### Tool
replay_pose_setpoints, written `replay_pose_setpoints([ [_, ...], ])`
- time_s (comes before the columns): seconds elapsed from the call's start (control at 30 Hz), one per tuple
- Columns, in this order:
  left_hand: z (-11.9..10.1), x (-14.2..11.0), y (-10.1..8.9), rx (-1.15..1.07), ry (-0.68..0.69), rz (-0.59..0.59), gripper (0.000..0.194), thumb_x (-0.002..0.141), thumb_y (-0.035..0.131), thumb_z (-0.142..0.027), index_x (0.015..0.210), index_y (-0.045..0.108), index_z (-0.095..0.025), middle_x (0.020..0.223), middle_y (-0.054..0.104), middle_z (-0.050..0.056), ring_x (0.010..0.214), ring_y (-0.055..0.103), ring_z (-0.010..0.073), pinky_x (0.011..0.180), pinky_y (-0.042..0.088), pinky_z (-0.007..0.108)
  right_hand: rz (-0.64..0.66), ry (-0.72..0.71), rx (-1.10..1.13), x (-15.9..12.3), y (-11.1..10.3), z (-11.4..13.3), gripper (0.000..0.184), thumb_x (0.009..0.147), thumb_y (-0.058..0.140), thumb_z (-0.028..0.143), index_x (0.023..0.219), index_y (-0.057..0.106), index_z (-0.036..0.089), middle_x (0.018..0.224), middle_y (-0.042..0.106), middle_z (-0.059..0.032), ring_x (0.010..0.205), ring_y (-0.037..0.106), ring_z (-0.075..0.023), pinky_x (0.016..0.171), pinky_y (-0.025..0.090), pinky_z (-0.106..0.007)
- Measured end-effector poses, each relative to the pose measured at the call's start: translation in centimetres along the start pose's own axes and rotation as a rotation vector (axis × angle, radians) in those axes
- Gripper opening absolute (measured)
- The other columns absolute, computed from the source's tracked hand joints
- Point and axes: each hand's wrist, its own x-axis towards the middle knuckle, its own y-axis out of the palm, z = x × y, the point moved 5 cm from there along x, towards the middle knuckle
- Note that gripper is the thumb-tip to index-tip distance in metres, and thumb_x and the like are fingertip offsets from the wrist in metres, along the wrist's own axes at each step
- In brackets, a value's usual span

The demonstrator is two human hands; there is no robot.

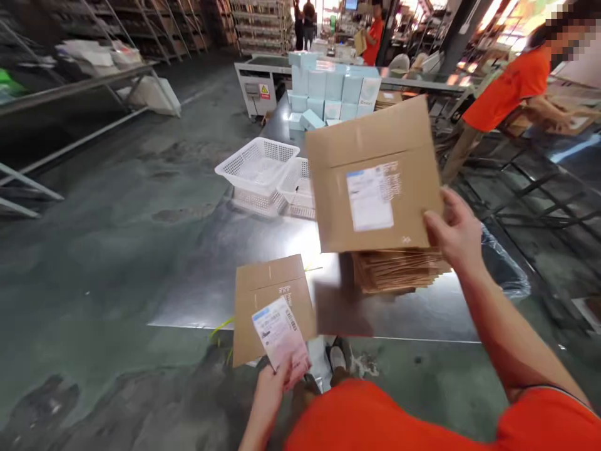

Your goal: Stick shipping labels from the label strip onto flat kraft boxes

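**Packing floor record: held items and bench stock**

Right hand (453, 228): narrow grip between thumb and fingers on the lower right corner of a brown cardboard mailer (375, 175), held up and tilted over the bench. A white shipping label (370, 196) is stuck to its face.

Left hand (270, 401): tight pinch on a printed label sheet (280, 335), held low near the bench's near edge.

Also on the stainless steel table (235, 282):
- A second cardboard mailer (270, 300), at the near edge, partly behind the label sheet in view.
- A stack of flat mailers (399, 270), just below the raised mailer.
- Two white plastic mesh baskets (257, 169), side by side, farther along.
- Pale blue boxes (323, 88), stacked at the far end.

Surroundings: a white machine with a yellow warning sticker (258, 88) stands past the table. A co-worker in an orange shirt (507, 88) leans over cardboard at right. Metal shelving (94, 37) runs along the left.
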Motion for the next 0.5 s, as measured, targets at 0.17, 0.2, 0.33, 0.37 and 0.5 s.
replay_pose_setpoints([
  [0.17,0.7,-0.3,4.5,-0.037,-0.018,0.16,0.066,0.054,0.068,-0.071,0.077,0.07,-0.01,0.067,0.065,0.008,0.058,0.056,0.0165,0.052,0.043,0.024,0.072,-0.11,-0.422,4.5,-3.8,-2.6,0.057,0.084,0.063,0.04,0.13,0.054,0.008,0.123,0.054,-0.0215,0.117,0.049,-0.031,0.103,0.036,-0.049],
  [0.2,0.1,-0.9,5.0,-0.026,0.002,0.155,0.062,0.056,0.067,-0.07,0.071,0.068,-0.01,0.061,0.062,0.005,0.053,0.052,0.014,0.049,0.04,0.023,0.122,-0.224,-0.403,3.2,-2.0,-1.3,0.058,0.085,0.062,0.042,0.132,0.052,0.01,0.13,0.049,-0.0202,0.124,0.043,-0.0305,0.107,0.033,-0.048],
  [0.33,-2.0,-3.6,6.6,-0.015,0.088,0.174,0.048,0.065,0.069,-0.058,0.058,0.062,-0.012,0.054,0.056,0.002,0.051,0.046,0.0119,0.051,0.04,0.023,0.857,-0.436,0.061,-7.5,10.0,4.8,0.059,0.086,0.057,0.051,0.136,0.047,0.021,0.13,0.049,-0.0112,0.122,0.045,-0.025,0.1,0.043,-0.039],
  [0.37,-2.1,-4.0,6.7,-0.039,0.088,0.184,0.043,0.068,0.068,-0.054,0.064,0.065,-0.011,0.062,0.061,0.005,0.057,0.052,0.0138,0.056,0.043,0.024,1.05,-0.402,0.173,-10.5,12.8,5.8,0.058,0.085,0.057,0.052,0.133,0.05,0.02,0.124,0.054,-0.0107,0.116,0.049,-0.0245,0.094,0.046,-0.037],
  [0.5,-1.8,-4.4,5.0,-0.182,0.077,0.14,0.041,0.067,0.072,-0.038,0.099,0.068,-0.012,0.1,0.069,0.01,0.088,0.062,0.0212,0.077,0.049,0.027,1.366,-0.136,0.423,-18.3,20.7,6.8,0.046,0.084,0.055,0.056,0.104,0.063,0.015,0.086,0.061,-0.0042,0.08,0.055,-0.0173,0.066,0.047,-0.025],
])
